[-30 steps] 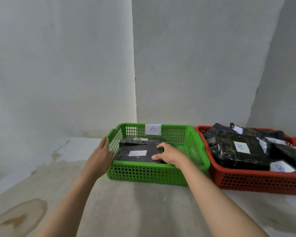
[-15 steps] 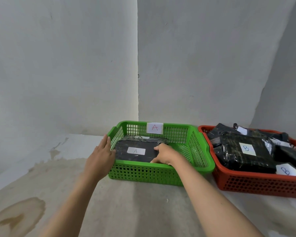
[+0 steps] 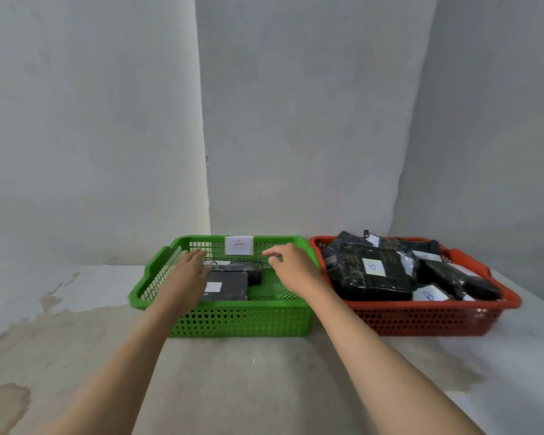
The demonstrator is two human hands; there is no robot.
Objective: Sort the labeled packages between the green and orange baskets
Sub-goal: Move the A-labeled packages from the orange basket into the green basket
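The green basket (image 3: 239, 318) carries an "A" tag (image 3: 239, 245) on its far wall and holds two black packages (image 3: 230, 285) with white labels, one partly under the other. Over its left side hovers my left hand (image 3: 189, 274), fingers straight, hiding part of the near package. My right hand (image 3: 291, 265) hangs above the basket's right half with relaxed fingers and holds nothing. To the right stands the orange basket (image 3: 427, 317), piled with several black packages; the top one (image 3: 369, 273) has a white label marked "B".
Both baskets sit side by side on a pale concrete floor (image 3: 233, 381) with brownish stains at the left. Bare grey walls (image 3: 296, 120) rise just behind them, meeting in a corner behind the green basket.
My right hand has let go of the near package and lifted up and to the right. My left hand left the basket's left wall and moved in over the packages.
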